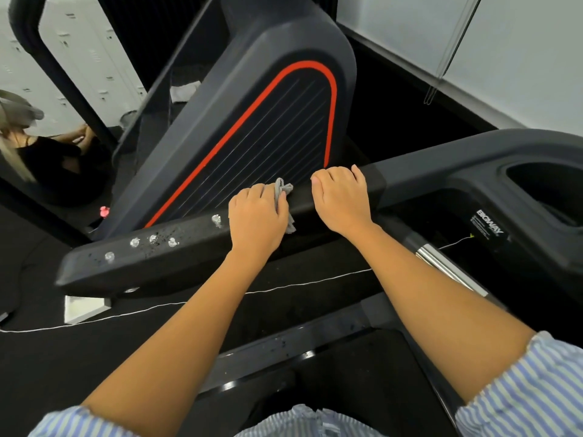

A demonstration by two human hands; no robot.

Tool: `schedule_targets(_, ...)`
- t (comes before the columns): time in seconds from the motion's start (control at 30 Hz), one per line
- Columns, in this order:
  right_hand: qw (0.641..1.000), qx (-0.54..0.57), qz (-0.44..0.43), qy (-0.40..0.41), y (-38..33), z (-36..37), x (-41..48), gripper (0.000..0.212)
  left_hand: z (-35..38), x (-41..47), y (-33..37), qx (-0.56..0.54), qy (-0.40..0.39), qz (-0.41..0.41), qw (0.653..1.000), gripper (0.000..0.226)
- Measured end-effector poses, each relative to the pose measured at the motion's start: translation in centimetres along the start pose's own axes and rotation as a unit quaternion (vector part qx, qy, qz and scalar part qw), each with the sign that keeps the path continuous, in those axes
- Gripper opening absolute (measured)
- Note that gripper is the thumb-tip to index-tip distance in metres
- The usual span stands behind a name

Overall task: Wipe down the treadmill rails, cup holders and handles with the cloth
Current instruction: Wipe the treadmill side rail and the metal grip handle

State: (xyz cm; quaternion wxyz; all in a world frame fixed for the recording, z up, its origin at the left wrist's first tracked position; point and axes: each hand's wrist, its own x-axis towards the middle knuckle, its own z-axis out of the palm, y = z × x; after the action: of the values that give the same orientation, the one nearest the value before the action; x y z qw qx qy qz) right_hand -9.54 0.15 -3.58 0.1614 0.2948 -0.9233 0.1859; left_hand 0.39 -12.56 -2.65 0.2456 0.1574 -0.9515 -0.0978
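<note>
**A:** Your left hand (257, 217) has its fingers curled tight around the small grey woven cloth (281, 192), pressing it onto the matte black moulded treadmill rail (189, 238). Your right hand (342, 200) sits just beside it, fingers hooked over the same rail, with no cloth in it.

**B:** So where might this slip?

**A:** The cloth is bunched small under your palm, with only a tuft and a corner showing. Bunched like that, it will likely cover a narrow strip. It may smear the pale spray droplets (153, 239) further along to your left rather than lift them.

**B:** And the right hand?

**A:** It covers a stretch of rail. Leave it planted and that patch goes unwiped, I'd judge. The deep black cup holder (542, 190), well off to your right, looks not yet wiped. A soaked cloth would only carry the wet into it.
</note>
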Motion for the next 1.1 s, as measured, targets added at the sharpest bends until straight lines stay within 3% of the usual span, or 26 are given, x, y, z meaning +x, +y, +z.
schedule_targets(0.1,1.0,-0.003,-0.004,-0.006,-0.1,-0.1,0.0,0.053,0.7,0.1,1.4,-0.017,-0.009,0.029,0.999,0.04)
schedule_targets(0.23,1.0,-0.009,-0.012,-0.022,0.3,-0.1,0.2,0.038,0.4,-0.4,1.1,-0.029,-0.015,0.082,0.996,0.038)
schedule_targets(0.33,1.0,-0.003,-0.012,-0.026,0.2,-0.2,0.2,0.043,-0.6,-1.2,-0.3,-0.015,0.001,0.083,0.996,0.035)
schedule_targets(0.4,0.999,-0.004,-0.015,-0.033,0.2,-0.4,0.1,0.05,-1.1,-1.9,-1.4,-0.006,0.014,0.075,0.997,0.033)
schedule_targets(0.67,0.995,-0.003,-0.03,-0.091,0.5,-0.9,0.3,0.039,-1.1,-2.2,-1.9,0.022,0.049,-0.061,0.997,0.036)
schedule_targets(0.77,0.993,0.012,-0.022,-0.118,0.6,-1.1,0.7,0.039,-0.7,-2.6,-0.5,0.007,0.06,-0.032,0.998,0.032)
schedule_targets(0.93,0.99,0.032,-0.02,-0.137,0.8,-1.1,1.0,0.039,-1.7,-3.9,-2.1,0.029,0.006,0.065,0.997,0.037)
schedule_targets(1.1,0.991,0.017,-0.028,-0.132,1.0,-1.0,1.0,0.038,-3.1,-5.2,-4.7,0.064,0.031,0.032,0.997,0.035)
